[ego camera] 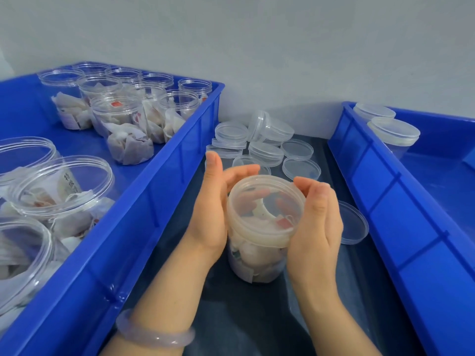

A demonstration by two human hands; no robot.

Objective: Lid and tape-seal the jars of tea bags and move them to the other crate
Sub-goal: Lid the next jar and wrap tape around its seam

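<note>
A clear jar of tea bags (254, 255) stands on the dark surface between two blue crates, with a translucent lid (266, 201) on its mouth. My left hand (213, 204) curls round the lid's left side and my right hand (316, 219) curls round its right side. The left crate (154, 201) holds several open jars of tea bags (118, 116). Two lidded jars (394, 134) stand at the far end of the right crate (385, 209).
A pile of several loose clear lids (264, 145) lies beyond the jar, against the grey wall. One more lid (353, 223) lies by my right hand, close to the right crate's wall. A pale bangle (154, 332) circles my left wrist.
</note>
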